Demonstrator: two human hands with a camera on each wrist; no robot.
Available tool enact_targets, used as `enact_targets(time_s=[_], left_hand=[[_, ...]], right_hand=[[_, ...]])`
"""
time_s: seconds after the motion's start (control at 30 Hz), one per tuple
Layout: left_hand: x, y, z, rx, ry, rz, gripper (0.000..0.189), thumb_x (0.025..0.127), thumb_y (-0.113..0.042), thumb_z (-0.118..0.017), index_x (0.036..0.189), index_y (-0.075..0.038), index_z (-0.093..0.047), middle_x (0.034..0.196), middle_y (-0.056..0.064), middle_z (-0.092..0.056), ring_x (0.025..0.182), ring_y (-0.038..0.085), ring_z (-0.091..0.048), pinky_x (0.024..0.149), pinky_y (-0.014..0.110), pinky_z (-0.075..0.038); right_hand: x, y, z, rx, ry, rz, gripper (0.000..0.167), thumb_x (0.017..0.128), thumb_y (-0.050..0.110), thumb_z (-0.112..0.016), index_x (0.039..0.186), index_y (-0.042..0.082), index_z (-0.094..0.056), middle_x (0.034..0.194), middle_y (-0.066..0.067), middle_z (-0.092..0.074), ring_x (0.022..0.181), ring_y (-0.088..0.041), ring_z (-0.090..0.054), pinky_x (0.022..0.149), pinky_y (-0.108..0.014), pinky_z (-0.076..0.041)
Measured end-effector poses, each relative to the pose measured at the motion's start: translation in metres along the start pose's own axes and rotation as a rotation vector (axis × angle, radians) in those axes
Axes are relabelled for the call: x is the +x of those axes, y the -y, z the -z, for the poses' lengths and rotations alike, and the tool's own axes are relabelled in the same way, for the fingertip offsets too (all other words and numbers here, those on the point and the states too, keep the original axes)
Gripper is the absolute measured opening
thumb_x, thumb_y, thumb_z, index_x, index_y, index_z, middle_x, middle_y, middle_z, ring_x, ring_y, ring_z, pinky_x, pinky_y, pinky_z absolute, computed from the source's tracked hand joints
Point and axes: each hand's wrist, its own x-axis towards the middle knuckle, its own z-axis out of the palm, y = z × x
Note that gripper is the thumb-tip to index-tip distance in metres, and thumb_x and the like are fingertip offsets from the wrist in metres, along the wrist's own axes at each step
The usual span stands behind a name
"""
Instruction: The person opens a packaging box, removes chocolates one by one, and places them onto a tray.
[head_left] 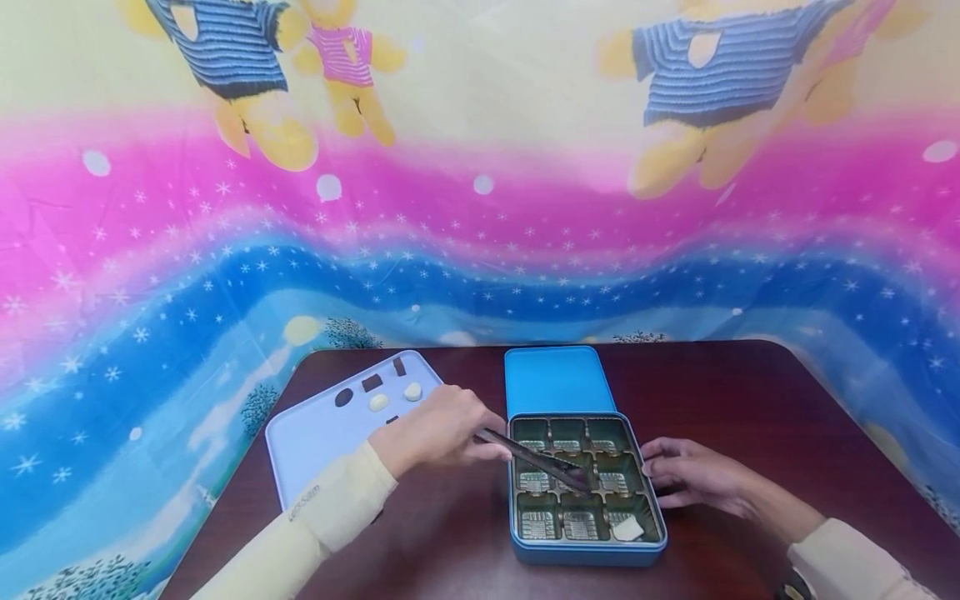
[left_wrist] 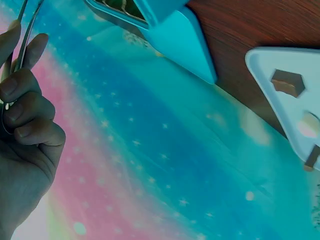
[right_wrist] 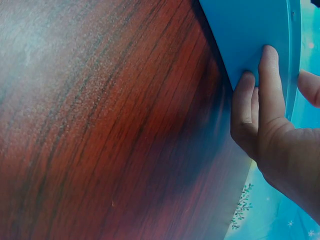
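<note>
My left hand [head_left: 450, 427] grips a pair of metal tongs [head_left: 528, 454], fingers curled round their handle end in the left wrist view. The tongs slant down to the right, their tips over the middle of a blue tin [head_left: 588, 554]. I cannot tell whether the tips hold something dark. Inside the tin is a divided insert with several square compartments; a white piece [head_left: 627, 528] sits in the near right one. My right hand [head_left: 697, 477] rests against the tin's right side, and the right wrist view shows extended fingers [right_wrist: 270, 82] touching the blue wall.
Left of the tin, a pale tray [head_left: 300, 433] carries several small dark and white pieces, including a dark oval [head_left: 343, 397] and a white one [head_left: 378, 403]. The blue lid [head_left: 558, 382] lies behind the tin on the brown table [head_left: 720, 392]. A printed cloth [head_left: 480, 217] hangs behind.
</note>
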Motion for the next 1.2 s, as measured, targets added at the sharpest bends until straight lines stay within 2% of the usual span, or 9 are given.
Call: enact_targets(time_s=[0.13,0.23,0.5,0.57,0.7,0.8,0.9,1.2], left_hand=[[-0.007,0.012,-0.001,-0.032,-0.045,0.032,0.025,0.09,-0.048,-0.07,0.087,-0.024,-0.074,0.06,-0.017,-0.057,0.052,0.001,-0.046,0.051,0.021,-0.037],[-0.013,0.02,-0.001,-0.023,-0.06,0.069,0.026,0.09,-0.05,-0.07,0.088,-0.024,-0.075,0.06,-0.016,-0.058,0.053,0.001,-0.047,0.054,0.023,-0.04],[-0.033,0.041,-0.004,-0.063,-0.078,0.196,0.032,0.09,-0.05,-0.069,0.102,-0.022,-0.079,0.074,-0.014,-0.069,0.06,-0.001,-0.052,0.062,0.023,-0.046],[-0.038,0.047,-0.005,-0.07,-0.106,0.208,0.028,0.09,-0.049,-0.07,0.099,-0.024,-0.079,0.077,-0.015,-0.07,0.063,-0.003,-0.053,0.063,0.023,-0.047],[-0.049,0.06,-0.007,-0.066,-0.165,0.22,0.02,0.089,-0.047,-0.072,0.089,-0.027,-0.077,0.068,-0.02,-0.063,0.059,-0.003,-0.05,0.06,0.023,-0.043],[-0.057,0.069,-0.008,-0.065,-0.184,0.247,0.019,0.089,-0.047,-0.072,0.084,-0.029,-0.075,0.06,-0.023,-0.054,0.055,-0.001,-0.045,0.057,0.024,-0.04],[-0.064,0.077,-0.01,-0.077,-0.196,0.28,0.017,0.089,-0.047,-0.072,0.084,-0.03,-0.074,0.057,-0.024,-0.052,0.055,-0.001,-0.045,0.058,0.024,-0.039],[-0.086,0.096,-0.015,-0.067,-0.257,0.341,0.02,0.086,-0.041,-0.076,0.093,-0.022,-0.078,0.07,-0.017,-0.066,0.06,-0.001,-0.049,0.062,0.027,-0.044]], right_hand=[[0.0,0.001,-0.001,-0.002,0.003,0.005,0.041,0.099,0.01,-0.053,0.13,-0.011,-0.037,0.111,-0.014,-0.067,0.105,-0.025,-0.065,0.087,-0.047,-0.056],[0.0,0.001,-0.001,-0.001,0.002,0.005,0.041,0.099,0.01,-0.053,0.13,-0.011,-0.037,0.11,-0.014,-0.068,0.105,-0.025,-0.065,0.087,-0.047,-0.056],[0.0,0.001,-0.001,0.002,0.008,0.003,0.041,0.099,0.01,-0.053,0.13,-0.011,-0.037,0.11,-0.014,-0.067,0.106,-0.026,-0.065,0.087,-0.048,-0.055],[0.0,0.001,-0.001,0.001,0.01,0.004,0.041,0.099,0.01,-0.053,0.13,-0.011,-0.036,0.11,-0.014,-0.067,0.105,-0.026,-0.065,0.087,-0.047,-0.056],[0.0,0.001,-0.001,0.002,0.014,0.008,0.042,0.099,0.01,-0.052,0.131,-0.012,-0.036,0.11,-0.014,-0.067,0.105,-0.026,-0.065,0.087,-0.047,-0.056],[0.0,0.001,-0.001,0.004,0.016,0.008,0.042,0.099,0.01,-0.052,0.13,-0.012,-0.036,0.11,-0.014,-0.067,0.105,-0.026,-0.065,0.087,-0.047,-0.056],[0.0,0.001,-0.001,0.006,0.012,0.0,0.041,0.099,0.011,-0.053,0.13,-0.011,-0.037,0.111,-0.014,-0.067,0.106,-0.026,-0.065,0.087,-0.047,-0.056],[0.0,0.0,0.0,0.003,0.02,0.015,0.04,0.1,0.011,-0.052,0.129,-0.011,-0.037,0.111,-0.013,-0.067,0.106,-0.025,-0.065,0.088,-0.048,-0.055]])
